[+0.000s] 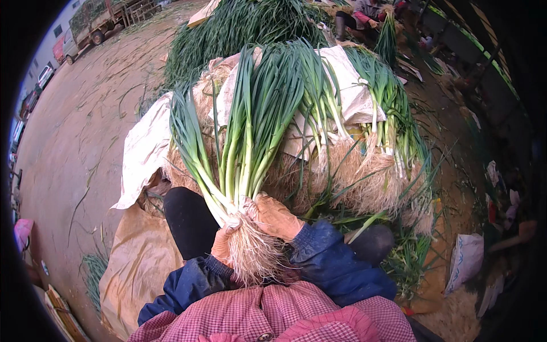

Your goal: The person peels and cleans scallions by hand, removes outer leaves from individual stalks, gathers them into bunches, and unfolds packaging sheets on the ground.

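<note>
A bunch of green onions (242,157) stands out in front of me, its green leaves fanning away and its pale, hairy roots hanging toward my lap. Both hands wear orange-tan gloves. My left hand (222,246) is closed around the bunch's left side, just above the roots, and partly hidden by them. From the right, my right hand (274,218) wraps the white stems a little higher. Beyond lie more bunched green onions (327,122), side by side with roots toward me, partly on white sacking (347,80).
A big heap of green onions (245,31) rises behind. Loose leaves (407,265) and a white sack (464,262) lie on the right; brown sheeting (137,268) spreads at left. Another person (364,17) sits far right near an upright bunch. A loaded truck (94,25) stands far left.
</note>
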